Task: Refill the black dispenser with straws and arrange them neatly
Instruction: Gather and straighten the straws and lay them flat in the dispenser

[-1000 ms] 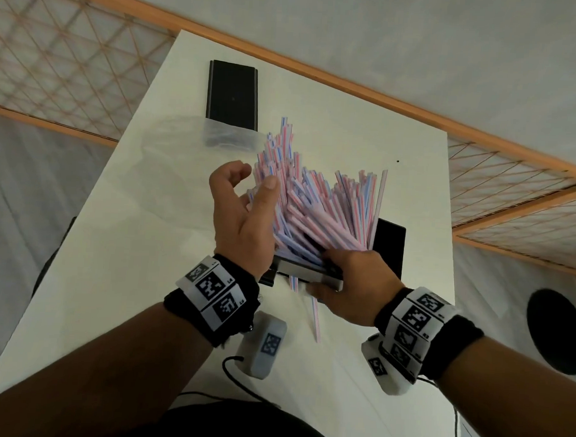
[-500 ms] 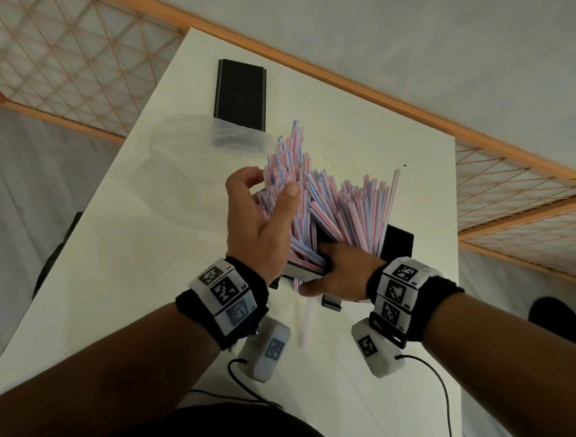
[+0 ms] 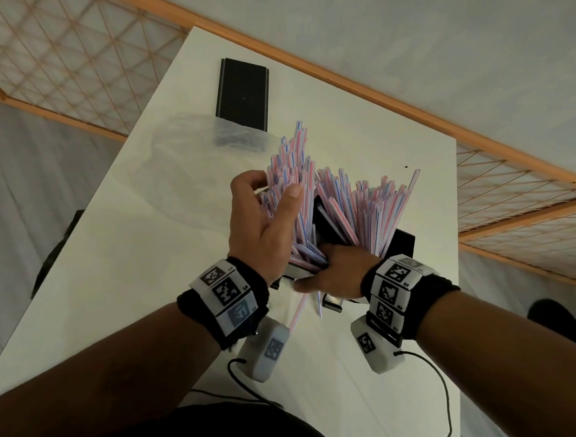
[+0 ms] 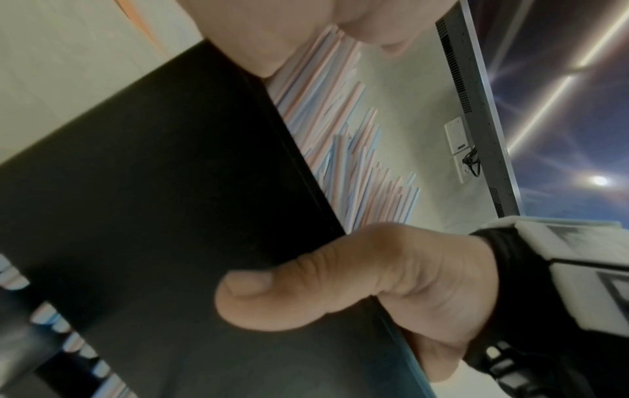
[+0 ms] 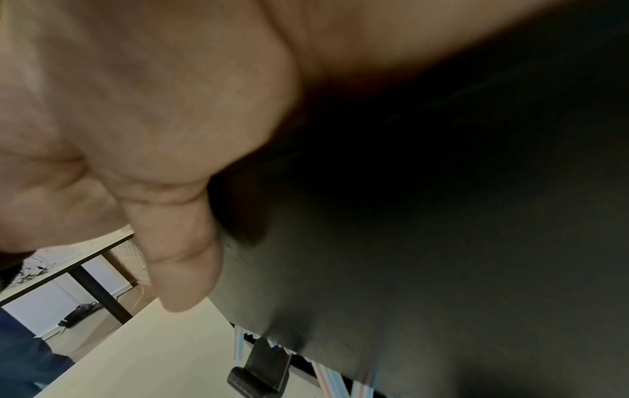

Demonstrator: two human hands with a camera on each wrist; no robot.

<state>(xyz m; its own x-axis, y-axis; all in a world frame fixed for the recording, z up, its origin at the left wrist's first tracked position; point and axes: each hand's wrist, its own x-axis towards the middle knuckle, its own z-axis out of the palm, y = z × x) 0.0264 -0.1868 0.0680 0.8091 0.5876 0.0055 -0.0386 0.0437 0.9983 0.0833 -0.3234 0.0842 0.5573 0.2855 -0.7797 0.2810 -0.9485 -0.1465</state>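
Note:
The black dispenser is tipped up off the white table, packed with pink-and-blue striped straws that fan out unevenly. My left hand curls its thumb and fingers round a bundle of straws at the left side of the pile. My right hand grips the near end of the dispenser. In the left wrist view its thumb presses on the dispenser's black wall. In the right wrist view the palm lies against that wall. The fingers of my right hand are hidden.
A flat black lid lies at the far end of the table, with a clear plastic bag partly over its near edge. Two loose straws lie under the dispenser's near end. The table's right edge is close to the dispenser.
The left hand closed round a bundle of straws and drew it left, opening a gap in the pile. The straws stand more upright, and the right hand slid further along the dispenser's near end.

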